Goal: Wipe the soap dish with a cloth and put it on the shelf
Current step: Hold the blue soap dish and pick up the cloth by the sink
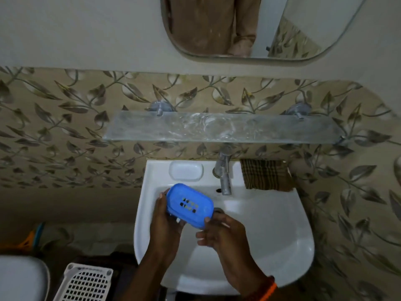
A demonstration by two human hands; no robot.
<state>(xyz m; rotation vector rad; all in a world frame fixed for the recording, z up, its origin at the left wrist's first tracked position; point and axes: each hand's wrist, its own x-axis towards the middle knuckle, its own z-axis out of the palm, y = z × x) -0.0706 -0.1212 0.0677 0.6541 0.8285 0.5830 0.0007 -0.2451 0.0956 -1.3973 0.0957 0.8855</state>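
Blue soap dish (189, 204) is pinched between left hand (166, 216) and right hand (219, 230) over the sink (282, 235); probably wet, it could slip before the cloth (265, 174) reaches it.

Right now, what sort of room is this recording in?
Most likely a small home bathroom: a white washbasin with a tap, a glass shelf on leaf-patterned tiles, and a mirror above.

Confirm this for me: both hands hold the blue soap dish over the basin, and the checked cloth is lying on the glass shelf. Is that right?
Not quite. The head view shows the checked cloth lying on the basin's back ledge, right of the tap, not on the glass shelf. The rest stands: the left hand and right hand both hold the blue soap dish over the basin.
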